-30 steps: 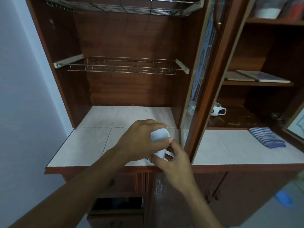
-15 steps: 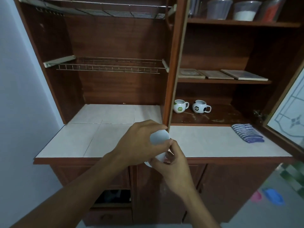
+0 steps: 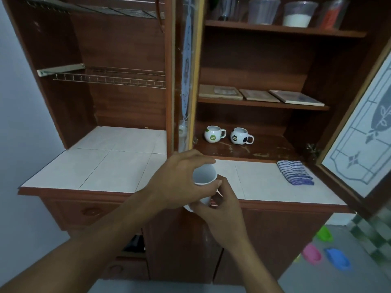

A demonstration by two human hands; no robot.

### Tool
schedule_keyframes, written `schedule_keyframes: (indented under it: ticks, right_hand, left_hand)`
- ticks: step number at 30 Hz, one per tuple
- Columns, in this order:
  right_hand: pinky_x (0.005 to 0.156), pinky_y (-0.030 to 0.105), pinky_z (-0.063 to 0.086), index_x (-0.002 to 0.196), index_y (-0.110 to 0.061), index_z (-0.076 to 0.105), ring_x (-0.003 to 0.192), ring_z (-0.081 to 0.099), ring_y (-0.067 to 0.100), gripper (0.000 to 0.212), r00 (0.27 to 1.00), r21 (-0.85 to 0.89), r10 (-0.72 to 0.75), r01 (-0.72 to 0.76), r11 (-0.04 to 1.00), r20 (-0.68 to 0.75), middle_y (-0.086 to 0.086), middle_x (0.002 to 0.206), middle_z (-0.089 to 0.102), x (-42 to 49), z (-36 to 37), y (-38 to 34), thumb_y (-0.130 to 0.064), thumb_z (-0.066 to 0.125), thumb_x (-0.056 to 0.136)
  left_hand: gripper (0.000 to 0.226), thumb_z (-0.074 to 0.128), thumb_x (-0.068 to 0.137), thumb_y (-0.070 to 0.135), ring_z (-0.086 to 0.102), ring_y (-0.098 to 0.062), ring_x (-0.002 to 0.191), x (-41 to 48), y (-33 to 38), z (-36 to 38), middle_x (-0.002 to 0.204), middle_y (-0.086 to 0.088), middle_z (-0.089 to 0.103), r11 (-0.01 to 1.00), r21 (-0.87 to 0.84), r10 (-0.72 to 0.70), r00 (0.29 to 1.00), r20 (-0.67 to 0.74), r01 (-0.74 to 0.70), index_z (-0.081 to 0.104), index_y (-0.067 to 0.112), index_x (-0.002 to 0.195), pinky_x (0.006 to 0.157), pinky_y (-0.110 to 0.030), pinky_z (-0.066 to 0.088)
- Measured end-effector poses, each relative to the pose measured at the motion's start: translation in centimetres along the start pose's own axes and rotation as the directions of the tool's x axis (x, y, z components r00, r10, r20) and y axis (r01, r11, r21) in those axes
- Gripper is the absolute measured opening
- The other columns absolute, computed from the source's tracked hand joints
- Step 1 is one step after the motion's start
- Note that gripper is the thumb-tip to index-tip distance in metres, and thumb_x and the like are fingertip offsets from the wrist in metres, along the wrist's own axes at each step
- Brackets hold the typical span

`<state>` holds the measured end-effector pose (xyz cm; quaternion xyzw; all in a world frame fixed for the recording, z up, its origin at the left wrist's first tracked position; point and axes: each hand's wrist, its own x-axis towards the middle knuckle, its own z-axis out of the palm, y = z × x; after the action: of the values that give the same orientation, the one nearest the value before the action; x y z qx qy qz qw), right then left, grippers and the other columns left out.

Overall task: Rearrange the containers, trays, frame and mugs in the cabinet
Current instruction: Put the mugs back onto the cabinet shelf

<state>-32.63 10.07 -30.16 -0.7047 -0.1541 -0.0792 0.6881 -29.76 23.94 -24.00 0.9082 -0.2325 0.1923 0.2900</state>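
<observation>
— Clear plastic tubs are being kept on the top shelf; what is being held in them?
— White powder is being held in the middle clear tub [image 3: 298, 14] and something red in the right clear tub [image 3: 332, 14]; the left clear tub [image 3: 263, 10] is looking empty.
— And the mugs?
— A round white mug with a green badge [image 3: 213, 134] and a round football-patterned mug [image 3: 240, 136] are being stood side by side on the lowest wooden shelf. A plain white mug [image 3: 204, 175] is being gripped above the counter's front edge: the left hand [image 3: 179, 180] is being curled over its rim, the right hand [image 3: 220, 208] wrapped round its lower part.
— What is being changed since half a second ago?
— The two-handed grip is being kept; the right compartment is being shown more fully.
— Around it?
— A blue-and-white striped cloth [image 3: 295, 172] is being left folded on the white tiled counter [image 3: 105, 166], near the open glass door [image 3: 359, 134]. Three flat wooden boards [image 3: 260, 95] are being kept on the middle shelf.
</observation>
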Motion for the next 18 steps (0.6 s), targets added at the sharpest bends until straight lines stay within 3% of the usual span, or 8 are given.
schedule_keyframes:
  ticks: [6, 10, 13, 15, 18]
  right_hand:
    - [0.077, 0.028, 0.057, 0.114, -0.022, 0.060, 0.099, 0.068, 0.010, 0.050, 0.996, 0.001, 0.025, -0.026, 1.000, -0.089, -0.011, 0.105, 0.072, 0.5, -2.3, 1.0, -0.002, 0.081, 0.073]
    - [0.085, 0.044, 0.058, 0.116, -0.023, 0.060, 0.104, 0.067, 0.015, 0.052, 0.992, 0.005, 0.054, -0.054, 0.999, -0.112, -0.005, 0.111, 0.071, 1.0, -4.4, 1.5, -0.008, 0.082, 0.071]
    - [0.086, 0.049, 0.057, 0.115, -0.021, 0.061, 0.107, 0.066, 0.018, 0.051, 0.991, 0.017, 0.067, -0.065, 0.998, -0.117, -0.002, 0.113, 0.070, 1.6, -6.2, 2.1, -0.009, 0.082, 0.070]
    - [0.084, 0.047, 0.058, 0.115, -0.022, 0.061, 0.107, 0.065, 0.019, 0.053, 0.991, 0.017, 0.061, -0.060, 0.998, -0.118, -0.003, 0.113, 0.070, 2.2, -7.4, 2.1, -0.009, 0.083, 0.068]
    - [0.077, 0.033, 0.058, 0.113, -0.020, 0.061, 0.103, 0.067, 0.014, 0.051, 0.994, -0.002, 0.045, -0.046, 0.999, -0.100, -0.007, 0.108, 0.070, 3.1, -9.7, 2.4, -0.001, 0.081, 0.071]
  left_hand:
    - [0.064, 0.055, 0.072, 0.065, 0.055, -0.006, 0.110, 2.2, 1.0, 2.2, 0.123, 0.015, 0.061, 0.999, -0.002, 0.034, 0.998, 0.059, -0.034, 0.063, 0.031, 0.125, 0.094, -0.028, 0.047]
    - [0.060, 0.058, 0.074, 0.062, 0.056, -0.003, 0.107, 3.8, 1.5, 4.0, 0.120, 0.015, 0.063, 0.998, -0.034, 0.063, 0.996, 0.058, -0.061, 0.064, 0.030, 0.123, 0.090, -0.014, 0.039]
    - [0.057, 0.061, 0.075, 0.061, 0.056, -0.001, 0.105, 5.0, 2.2, 5.4, 0.118, 0.016, 0.064, 0.996, -0.044, 0.082, 0.995, 0.055, -0.079, 0.065, 0.030, 0.123, 0.091, -0.021, 0.046]
    - [0.055, 0.063, 0.077, 0.059, 0.055, 0.001, 0.105, 5.9, 2.6, 6.1, 0.117, 0.016, 0.064, 0.995, -0.051, 0.083, 0.996, 0.045, -0.081, 0.065, 0.029, 0.123, 0.092, -0.025, 0.048]
    - [0.059, 0.059, 0.076, 0.064, 0.057, -0.001, 0.105, 7.4, 3.7, 7.6, 0.116, 0.014, 0.065, 0.995, -0.056, 0.082, 0.996, 0.039, -0.080, 0.065, 0.027, 0.122, 0.092, -0.028, 0.049]
